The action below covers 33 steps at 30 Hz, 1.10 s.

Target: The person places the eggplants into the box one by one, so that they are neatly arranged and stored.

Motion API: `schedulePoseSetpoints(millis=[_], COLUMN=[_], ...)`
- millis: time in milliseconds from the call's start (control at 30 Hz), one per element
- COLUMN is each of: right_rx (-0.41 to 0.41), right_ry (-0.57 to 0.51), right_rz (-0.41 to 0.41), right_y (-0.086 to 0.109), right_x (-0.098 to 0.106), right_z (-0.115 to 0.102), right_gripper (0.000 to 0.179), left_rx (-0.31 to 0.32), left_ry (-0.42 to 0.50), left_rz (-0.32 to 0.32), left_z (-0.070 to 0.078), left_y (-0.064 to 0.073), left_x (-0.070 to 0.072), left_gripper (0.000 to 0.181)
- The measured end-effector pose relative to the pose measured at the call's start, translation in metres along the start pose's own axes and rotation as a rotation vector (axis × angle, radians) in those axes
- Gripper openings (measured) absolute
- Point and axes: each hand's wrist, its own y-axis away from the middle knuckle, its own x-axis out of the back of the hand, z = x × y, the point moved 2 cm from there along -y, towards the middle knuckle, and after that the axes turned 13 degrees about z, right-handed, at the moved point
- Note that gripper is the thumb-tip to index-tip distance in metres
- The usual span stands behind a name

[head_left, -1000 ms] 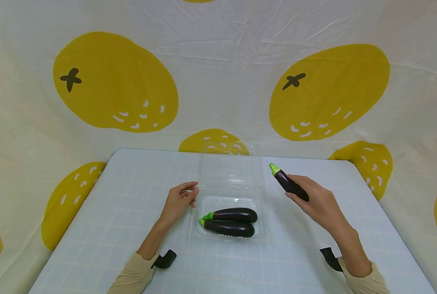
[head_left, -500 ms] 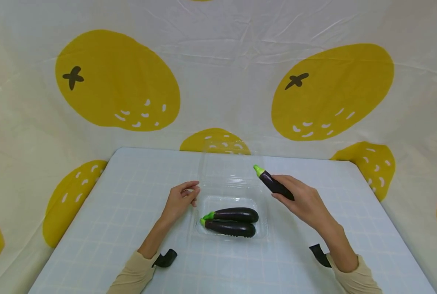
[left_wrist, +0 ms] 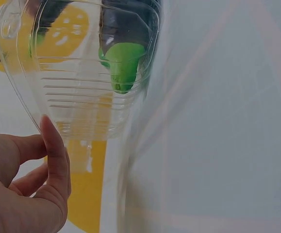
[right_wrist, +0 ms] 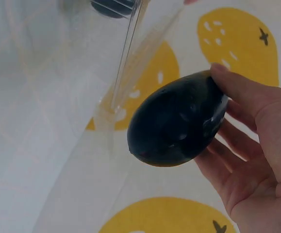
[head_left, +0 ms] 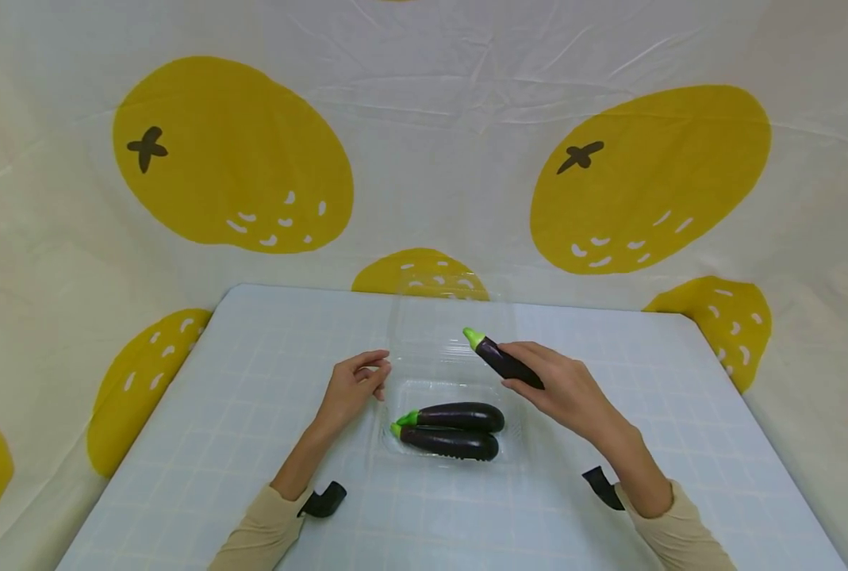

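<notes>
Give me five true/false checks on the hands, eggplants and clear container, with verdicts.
1. The right hand holds an eggplant. True.

2. The container is closed. False: the lid of the clear container is open, on the side away from the person.

3. Two eggplants lie side by side in the container. True.

4. An eggplant is in the left hand too. False: the left hand has no eggplant; its fingers are at the container's left edge.

5. The held eggplant's green end points away from the right hand. True.
</notes>
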Motion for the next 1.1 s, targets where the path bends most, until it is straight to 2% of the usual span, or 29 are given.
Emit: schedulePoseSetpoints(millis=[167,300,667,700,900,933,1100], right_rx=[0.0,0.017,0.065,0.066,0.104,0.113,0.135], right_ry=[-0.03,-0.038,-0.053,-0.05,-0.048,-0.048,-0.055], right_rz=[-0.041,-0.076,-0.172,-0.181,-0.211,-0.216,-0.256], right_y=[-0.004,-0.008,-0.015,-0.016,-0.019,-0.019,-0.02], right_x=[-0.007,-0.014,-0.032,-0.033,-0.041,-0.042,-0.049], right_z=[-0.004,-0.007,-0.011,-0.011,-0.013,-0.014,-0.016], right_gripper=[0.055,0.055,0.054,0.053,0.051,0.051,0.05], left_rx=[-0.008,-0.015,-0.023,-0.018,-0.018,-0.024,-0.028], left_ry=[0.001,0.01,0.018,0.012,0.002,0.006,0.004], left_rz=[0.011,0.017,0.022,0.025,0.03,0.031,0.031], left_z=[-0.021,-0.03,-0.028,-0.024,-0.022,-0.027,-0.029], left_y=[-0.009,-0.012,-0.011,-0.009,-0.009,-0.01,-0.011], left_x=[-0.003,-0.002,-0.002,-0.002,-0.002,-0.002,-0.002], left_gripper=[0.036,0.037,0.036,0.036,0.036,0.036,0.037])
